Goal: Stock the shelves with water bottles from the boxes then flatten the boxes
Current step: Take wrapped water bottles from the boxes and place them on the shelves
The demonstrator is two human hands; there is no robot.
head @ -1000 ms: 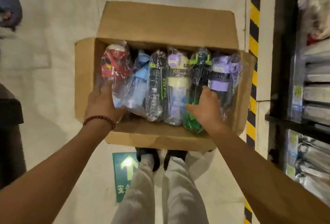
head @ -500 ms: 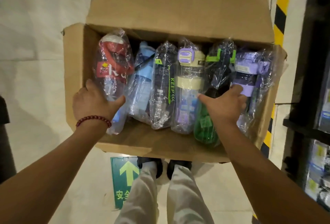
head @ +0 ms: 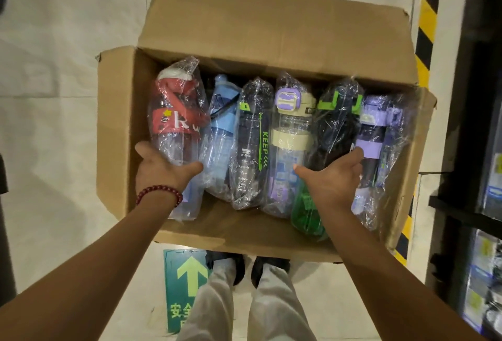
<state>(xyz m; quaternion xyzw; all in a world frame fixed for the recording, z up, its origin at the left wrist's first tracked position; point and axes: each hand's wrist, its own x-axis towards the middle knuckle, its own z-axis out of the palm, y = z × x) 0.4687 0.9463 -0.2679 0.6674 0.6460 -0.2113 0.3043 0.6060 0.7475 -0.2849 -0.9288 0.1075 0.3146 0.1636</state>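
Note:
An open cardboard box (head: 116, 123) stands on the floor in front of my feet. Several plastic-wrapped water bottles lie in it side by side. My left hand (head: 160, 169), with a red bead bracelet on the wrist, wraps around the lower body of the red bottle (head: 176, 112) at the left end. My right hand (head: 331, 180) grips the black-and-green bottle (head: 336, 120), second from the right. Between them lie a blue bottle (head: 220, 128), a dark bottle marked KEEP (head: 251, 137) and a clear bottle with a purple lid (head: 290, 134). A purple bottle (head: 372, 128) lies against the right wall.
A dark shelf rack (head: 467, 204) with packaged goods runs along the right edge. A yellow-and-black hazard stripe (head: 427, 14) marks the floor beside it. A green arrow sign (head: 187, 286) is on the floor by my shoes (head: 271, 267). The box's back flap (head: 271, 28) stands open.
The view has come closer to the box. My right hand has spread its fingers and thumb wider around the black-and-green bottle. My left hand has stayed on the red bottle.

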